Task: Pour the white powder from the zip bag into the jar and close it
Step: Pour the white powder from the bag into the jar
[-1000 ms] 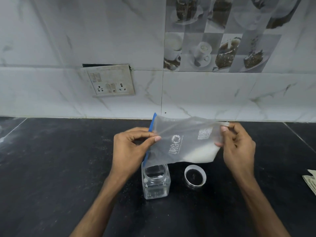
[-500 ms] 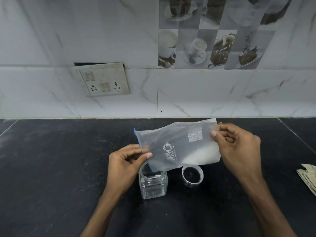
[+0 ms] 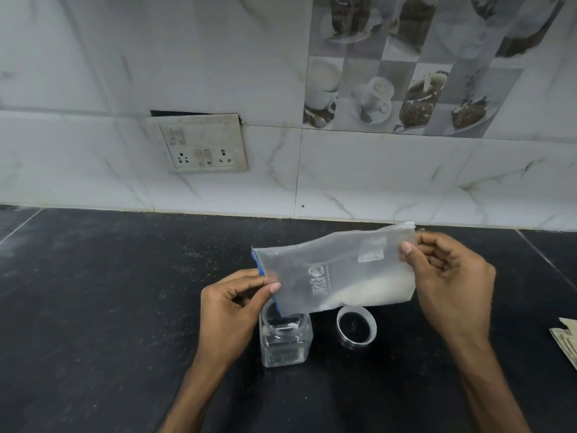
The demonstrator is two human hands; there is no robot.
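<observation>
A translucent zip bag [image 3: 337,270] with a blue zip edge hangs tilted over the counter, its zip end low on the left. White powder [image 3: 374,290] lies along the bag's lower edge. My left hand [image 3: 229,310] pinches the zip end just above the mouth of a clear square jar [image 3: 285,339]. My right hand [image 3: 449,282] pinches the bag's raised right end. A little white powder shows inside the jar's neck. The jar's lid [image 3: 356,327] lies open side up on the counter right of the jar.
The black stone counter [image 3: 109,292] runs to a white tiled wall carrying a switch and socket plate [image 3: 203,143]. Folded paper [image 3: 566,342] lies at the right edge of the view.
The bag has been lowered and tipped, its zip end coming down from upright to the jar's mouth. Powder has slid left along the bag, and a little now shows in the jar.
</observation>
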